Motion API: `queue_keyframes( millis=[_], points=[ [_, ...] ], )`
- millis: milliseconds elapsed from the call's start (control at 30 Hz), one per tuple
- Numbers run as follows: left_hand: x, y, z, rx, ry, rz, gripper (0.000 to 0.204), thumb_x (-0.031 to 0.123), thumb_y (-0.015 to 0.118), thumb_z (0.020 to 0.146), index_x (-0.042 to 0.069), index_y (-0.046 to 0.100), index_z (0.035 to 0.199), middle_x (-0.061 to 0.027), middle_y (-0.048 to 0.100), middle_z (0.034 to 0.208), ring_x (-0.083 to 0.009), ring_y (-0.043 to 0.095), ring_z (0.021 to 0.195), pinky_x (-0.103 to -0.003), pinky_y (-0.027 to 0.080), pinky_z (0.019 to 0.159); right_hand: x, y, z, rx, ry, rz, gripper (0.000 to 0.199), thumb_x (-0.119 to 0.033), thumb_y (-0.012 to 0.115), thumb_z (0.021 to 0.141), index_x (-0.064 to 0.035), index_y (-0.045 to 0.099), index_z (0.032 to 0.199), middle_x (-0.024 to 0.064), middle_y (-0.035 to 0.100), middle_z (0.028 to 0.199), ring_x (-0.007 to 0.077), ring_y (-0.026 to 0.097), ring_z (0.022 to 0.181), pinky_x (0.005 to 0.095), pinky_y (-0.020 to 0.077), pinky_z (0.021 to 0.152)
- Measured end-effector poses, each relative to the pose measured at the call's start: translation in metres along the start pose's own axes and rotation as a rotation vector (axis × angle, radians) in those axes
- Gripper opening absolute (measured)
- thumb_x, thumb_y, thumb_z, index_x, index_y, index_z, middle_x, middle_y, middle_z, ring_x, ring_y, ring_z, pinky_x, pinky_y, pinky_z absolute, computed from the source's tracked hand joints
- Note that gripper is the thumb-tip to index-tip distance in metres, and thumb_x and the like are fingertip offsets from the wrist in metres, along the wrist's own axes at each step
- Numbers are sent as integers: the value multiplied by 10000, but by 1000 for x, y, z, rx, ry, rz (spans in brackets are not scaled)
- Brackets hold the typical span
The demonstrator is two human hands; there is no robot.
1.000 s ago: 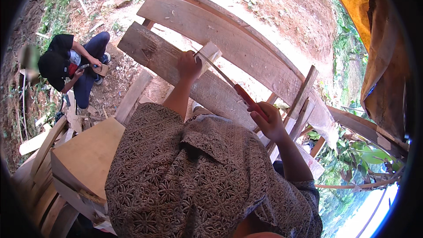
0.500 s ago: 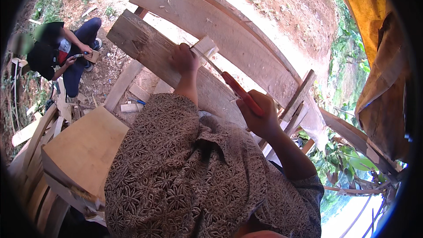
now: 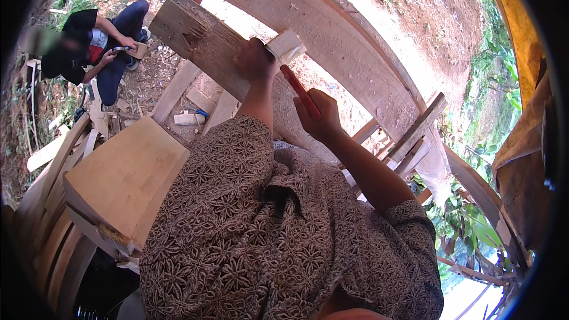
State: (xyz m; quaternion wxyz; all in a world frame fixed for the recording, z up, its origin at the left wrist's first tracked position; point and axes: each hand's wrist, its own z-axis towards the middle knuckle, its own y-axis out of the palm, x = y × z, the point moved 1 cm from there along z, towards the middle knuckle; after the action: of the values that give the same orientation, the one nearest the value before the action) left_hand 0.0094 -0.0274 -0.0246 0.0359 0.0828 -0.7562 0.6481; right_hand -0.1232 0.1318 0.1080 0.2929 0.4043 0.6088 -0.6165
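Gripping red tool handle (image 3: pixel 301 92) in head view: right hand (image 3: pixel 319 114) is wrapping fully around it. We are holding left hand (image 3: pixel 256 60) against pale wood block (image 3: pixel 287 45), finger closure unclear. Block is lying at far edge of weathered plank (image 3: pixel 204 38).

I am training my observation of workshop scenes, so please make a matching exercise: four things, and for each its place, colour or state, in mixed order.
1. right hand
2. left hand
3. hanging sheet
4. other person

A. in dark clothes, at the picture's left
B. closed on the red handle
C. yellow, at the upper right
D. beside the pale wood block

Pairs: 1-B, 2-D, 3-C, 4-A
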Motion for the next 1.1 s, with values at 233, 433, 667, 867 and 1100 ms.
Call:
queue_keyframes(
  millis=[233, 433, 667, 867, 1100],
  points=[
    [-6, 13, -7, 197, 107, 20, 333, 386, 696, 874, 128, 632, 1076, -99, 661, 1093, -297, 647, 1094, -493, 501, 923, 59, 33, -53, 18, -55, 106, 256, -137, 779, 900, -8, 567, 834, 140, 559, 815, 321, 574, 702, 441, 446, 625],
    [-8, 19, -6, 243, 84, -27, 257, 344, 657, 896, 115, 650, 1013, -100, 672, 1070, -313, 654, 1065, -497, 506, 904, 83, 13, -49, 71, -117, 40, 265, -198, 828, 868, -1, 651, 888, 136, 641, 883, 332, 625, 809, 433, 498, 725],
    [-20, 43, -1, 381, 136, -210, 178, 277, 610, 877, 137, 688, 956, -99, 692, 979, -332, 667, 980, -511, 498, 843, 126, 3, -60, -22, 2, 53, 246, -238, 776, 908, -18, 668, 886, 121, 628, 808, 325, 621, 775, 438, 488, 713],
    [-29, 38, -1, 383, 169, -277, 175, 257, 586, 898, 133, 695, 956, -97, 694, 982, -339, 663, 983, -513, 495, 875, 85, -13, -43, -69, 77, 175, 264, -271, 725, 955, -23, 669, 887, 138, 624, 781, 314, 623, 715, 427, 481, 671],
    [-36, 56, -1, 188, 44, 148, 225, 287, 544, 969, 133, 661, 1083, -114, 650, 1156, -326, 641, 1074, -503, 485, 919, 57, -20, -23, -147, 92, 70, 323, -321, 724, 963, -28, 643, 851, 150, 628, 775, 322, 621, 701, 443, 475, 659]
  ],
)
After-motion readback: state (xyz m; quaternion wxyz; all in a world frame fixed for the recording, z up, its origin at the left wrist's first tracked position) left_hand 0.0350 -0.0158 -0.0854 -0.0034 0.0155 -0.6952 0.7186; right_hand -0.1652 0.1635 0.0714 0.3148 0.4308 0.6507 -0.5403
